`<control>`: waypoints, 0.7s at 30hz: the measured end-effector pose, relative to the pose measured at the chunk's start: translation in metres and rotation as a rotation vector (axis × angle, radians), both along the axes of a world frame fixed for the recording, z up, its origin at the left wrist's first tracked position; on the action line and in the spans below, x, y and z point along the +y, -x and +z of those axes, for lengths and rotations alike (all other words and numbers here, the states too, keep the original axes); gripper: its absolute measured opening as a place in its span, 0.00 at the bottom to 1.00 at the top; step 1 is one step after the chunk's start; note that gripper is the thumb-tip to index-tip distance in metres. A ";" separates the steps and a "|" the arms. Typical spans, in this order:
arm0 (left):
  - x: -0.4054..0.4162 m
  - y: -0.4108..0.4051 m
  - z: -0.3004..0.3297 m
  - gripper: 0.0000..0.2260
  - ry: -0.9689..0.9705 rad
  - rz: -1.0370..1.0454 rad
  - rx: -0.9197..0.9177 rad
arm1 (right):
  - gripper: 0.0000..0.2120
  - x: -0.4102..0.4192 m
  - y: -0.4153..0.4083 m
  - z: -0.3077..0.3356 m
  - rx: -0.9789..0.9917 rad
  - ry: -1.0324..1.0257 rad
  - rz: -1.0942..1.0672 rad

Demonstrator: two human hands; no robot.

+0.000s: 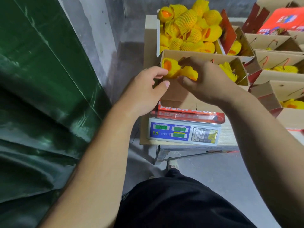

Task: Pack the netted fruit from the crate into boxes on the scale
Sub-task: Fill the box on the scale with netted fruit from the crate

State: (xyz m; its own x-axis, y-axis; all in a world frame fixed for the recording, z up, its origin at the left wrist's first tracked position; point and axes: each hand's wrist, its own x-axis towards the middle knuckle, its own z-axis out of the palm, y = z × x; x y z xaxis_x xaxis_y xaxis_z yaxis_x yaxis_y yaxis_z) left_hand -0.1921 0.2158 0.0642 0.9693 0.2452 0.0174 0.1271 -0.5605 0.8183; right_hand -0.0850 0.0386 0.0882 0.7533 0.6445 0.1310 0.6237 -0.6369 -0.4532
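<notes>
An open cardboard box [179, 94] stands on the white electronic scale [184, 132]. My left hand [148, 86] reaches over the box's left wall, its fingers and thumb curled around a yellow-netted orange fruit [171, 67]. Beside it, my right hand [207, 79] grips a second netted fruit [189, 74] from above, inside the box. Another netted fruit [229, 71] lies at the box's right end. Behind the scale, the crate [158, 30] is piled with several netted fruit [187, 23].
Several open cardboard boxes [273, 74] with some netted fruit stand to the right, and a red printed lid [286, 18] lies at the top right. Green sheeting [41, 79] and a grey wall fill the left. My shoe [172, 164] shows below the scale's stand.
</notes>
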 end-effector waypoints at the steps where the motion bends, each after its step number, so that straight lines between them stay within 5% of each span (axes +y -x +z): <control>1: 0.000 0.000 0.000 0.16 0.006 -0.004 -0.003 | 0.21 0.002 0.005 0.001 0.018 0.001 0.033; 21: -0.012 -0.005 -0.008 0.14 0.030 0.003 -0.020 | 0.17 -0.005 0.002 -0.010 0.098 -0.069 0.097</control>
